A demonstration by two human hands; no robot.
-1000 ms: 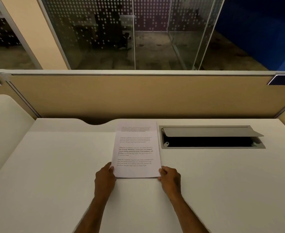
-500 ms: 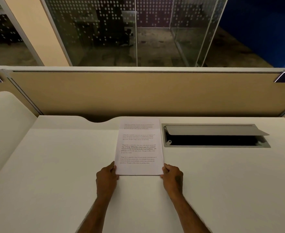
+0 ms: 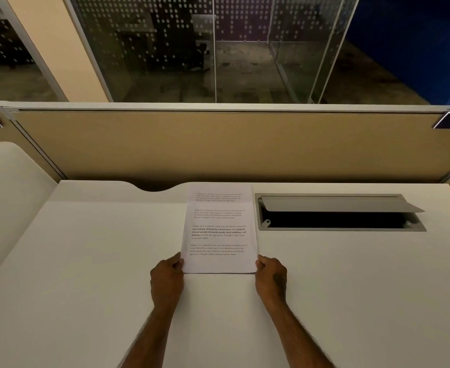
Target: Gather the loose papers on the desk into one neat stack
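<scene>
A squared stack of white printed papers lies flat in the middle of the white desk, its long side running away from me. My left hand pinches the stack's near left corner. My right hand pinches the near right corner. The top sheet carries several short paragraphs of text. No other loose sheet shows on the desk.
A grey cable hatch with its flap raised sits just right of the stack. A tan partition walls the desk's far edge, with glass panels beyond. A curved white side panel stands at the left.
The stack and both hands keep the same grip; the view has shifted slightly, so everything sits a little further right and lower in the frame.
</scene>
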